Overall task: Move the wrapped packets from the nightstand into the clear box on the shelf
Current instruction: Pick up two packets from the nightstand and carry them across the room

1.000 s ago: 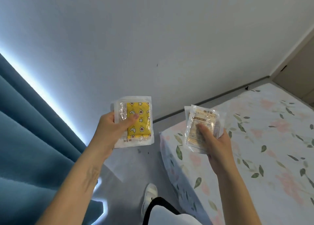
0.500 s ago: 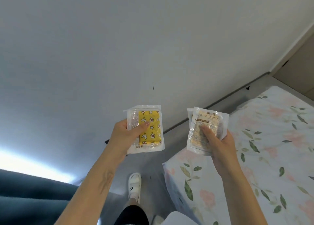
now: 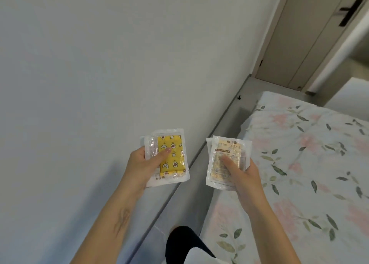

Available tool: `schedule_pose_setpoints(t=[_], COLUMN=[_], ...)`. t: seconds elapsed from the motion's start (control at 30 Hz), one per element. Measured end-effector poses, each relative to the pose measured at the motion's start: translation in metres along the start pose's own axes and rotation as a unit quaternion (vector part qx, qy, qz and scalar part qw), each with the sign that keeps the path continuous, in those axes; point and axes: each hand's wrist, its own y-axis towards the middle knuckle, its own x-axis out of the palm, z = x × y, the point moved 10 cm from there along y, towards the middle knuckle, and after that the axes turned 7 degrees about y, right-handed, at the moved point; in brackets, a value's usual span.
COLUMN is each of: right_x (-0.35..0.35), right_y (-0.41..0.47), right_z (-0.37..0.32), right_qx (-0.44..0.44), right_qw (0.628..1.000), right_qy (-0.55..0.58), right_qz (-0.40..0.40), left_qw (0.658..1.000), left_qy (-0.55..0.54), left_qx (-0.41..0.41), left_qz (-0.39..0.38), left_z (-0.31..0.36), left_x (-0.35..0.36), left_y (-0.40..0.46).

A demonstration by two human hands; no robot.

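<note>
My left hand (image 3: 141, 166) holds a clear wrapped packet with a yellow patterned insert (image 3: 172, 156), thumb across its front. My right hand (image 3: 242, 176) holds a stack of clear wrapped packets with a beige printed insert (image 3: 223, 154), thumb pressed on the top one. Both are held out in front of me at chest height, side by side. Neither the nightstand nor the clear box on the shelf is in view.
A plain white wall (image 3: 99, 64) fills the left. A bed with a floral sheet (image 3: 309, 174) lies at the right, with a narrow grey floor strip (image 3: 179, 204) between wall and bed. A beige door with a black handle (image 3: 311, 34) stands at the far end.
The view has swung right along the wall: the blue curtain has left the frame and the door has come into sight. Both hands keep the same hold on their packets.
</note>
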Motion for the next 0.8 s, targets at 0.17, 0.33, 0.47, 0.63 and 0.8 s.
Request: schedule_pose_setpoints(t=[0.17,0.33,0.47,0.63,0.8], right_x=[-0.013,-0.031,-0.054,-0.089,-0.122], right_y=[0.053,0.133,0.222,0.333,0.425], right_z=[-0.013,-0.034,-0.067,-0.129,-0.186], right_qx=[-0.007,-0.027,-0.049,-0.063,-0.078], right_qw=[0.997,0.992,0.987,0.983,0.98], right_qy=[0.015,0.037,0.053,0.055,0.034], right_qz=[0.07,0.116,0.146,0.166,0.177], left_qw=[0.998,0.993,0.99,0.983,0.98], left_qy=[0.017,0.041,0.055,0.066,0.062], left_qx=[-0.003,-0.002,0.011,0.016,0.025], left_qz=[-0.063,-0.106,-0.133,-0.17,-0.188], left_z=[0.023,0.056,0.098,0.163,0.222], left_x=[0.047,0.104,0.166,0.262,0.346], left_y=[0.074,0.159,0.242,0.336,0.421])
